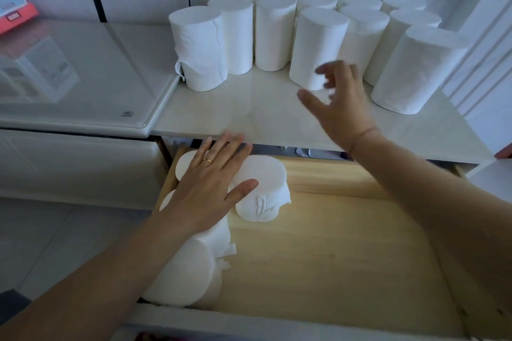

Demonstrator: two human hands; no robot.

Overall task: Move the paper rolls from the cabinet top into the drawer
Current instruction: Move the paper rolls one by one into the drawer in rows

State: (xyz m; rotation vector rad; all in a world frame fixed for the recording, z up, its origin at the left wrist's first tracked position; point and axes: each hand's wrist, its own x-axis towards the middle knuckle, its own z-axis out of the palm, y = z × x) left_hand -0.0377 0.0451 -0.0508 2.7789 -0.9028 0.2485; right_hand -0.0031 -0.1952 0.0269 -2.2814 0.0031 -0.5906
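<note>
At far left a red box (16,18) sits beside a glossy white surface (83,77). The left hand (207,191) lies flat with straight fingers, gripping nothing, on the tops of paper rolls (266,174) standing along the left side of the open wooden drawer (332,243). Behind, upright rolls (318,44) crowd the pale cabinet top (249,108). The right hand (343,113), blurred, hovers before the nearest, fingers spread wide and empty.

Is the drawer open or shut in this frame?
Open. The drawer is pulled out below the cabinet top, its wooden floor exposed; paper rolls stand at its left side under the left hand.
</note>
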